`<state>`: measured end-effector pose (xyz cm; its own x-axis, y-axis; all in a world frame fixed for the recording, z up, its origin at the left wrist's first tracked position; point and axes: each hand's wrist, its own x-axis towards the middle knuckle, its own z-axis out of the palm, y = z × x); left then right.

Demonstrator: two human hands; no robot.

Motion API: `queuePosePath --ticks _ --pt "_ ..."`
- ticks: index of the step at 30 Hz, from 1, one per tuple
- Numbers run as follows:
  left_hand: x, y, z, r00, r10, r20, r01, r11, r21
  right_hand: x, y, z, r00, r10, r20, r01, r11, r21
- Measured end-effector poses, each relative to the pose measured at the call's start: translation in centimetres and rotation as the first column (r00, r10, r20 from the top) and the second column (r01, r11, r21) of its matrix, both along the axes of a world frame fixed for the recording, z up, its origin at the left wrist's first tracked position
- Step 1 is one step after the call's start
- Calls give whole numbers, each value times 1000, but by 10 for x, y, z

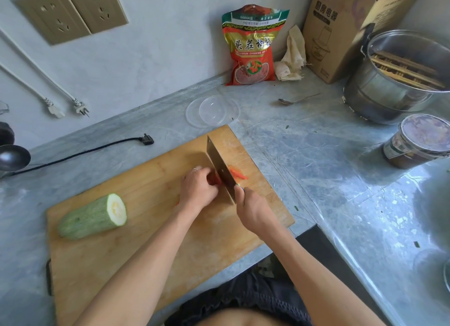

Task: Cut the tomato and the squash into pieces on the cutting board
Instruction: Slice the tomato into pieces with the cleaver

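Setting: A person is standing at a grey kitchen counter, working over a wooden cutting board that is lying at an angle across it.
Right hand: The right hand is gripping the handle of a cleaver, fingers wrapped round it, with the broad blade standing on edge on the board.
Left hand: The left hand is curling its fingers down onto the tomato, holding it steady just beside the blade; a ring is showing on one finger.
Tomato: Most of it is hiding under the left hand, while cut red slices are lying on the board on the far side of the blade.
Squash: A pale green squash with one cut end showing is lying on the board's left part, well apart from both hands.
Backdrop: A red and gold food packet is leaning against the wall beside a crumpled cloth and a cardboard box.
Elsewhere: A clear plastic lid is sitting just beyond the board, a spoon is lying nearby, and a steel pot and a lidded tub are standing at right.
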<state>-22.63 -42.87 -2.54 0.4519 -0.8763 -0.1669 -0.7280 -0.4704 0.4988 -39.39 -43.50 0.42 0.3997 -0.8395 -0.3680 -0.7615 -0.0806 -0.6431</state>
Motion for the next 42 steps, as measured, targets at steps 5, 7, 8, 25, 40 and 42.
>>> queuePosePath --ticks 5,7,8,25,40,42 --pt "7 2 -2 996 -34 -82 33 999 -11 13 -12 9 998 -46 53 42 996 76" --pt "9 2 0 991 -31 -133 28 999 -23 18 -14 9 996 -67 58 63 995 71" --pt "9 2 2 987 -22 -157 18 999 -28 19 -15 9 996 -66 56 63 996 65" --pt "8 0 13 991 -22 -134 23 1000 7 -14 -9 19 976 -85 201 66 993 97" --pt "20 109 22 876 355 -325 -417 898 -142 -26 7 28 963 -23 268 9 999 53" --pt "22 125 12 869 384 -311 -436 893 -115 -24 14 26 964 4 266 -20 998 59"
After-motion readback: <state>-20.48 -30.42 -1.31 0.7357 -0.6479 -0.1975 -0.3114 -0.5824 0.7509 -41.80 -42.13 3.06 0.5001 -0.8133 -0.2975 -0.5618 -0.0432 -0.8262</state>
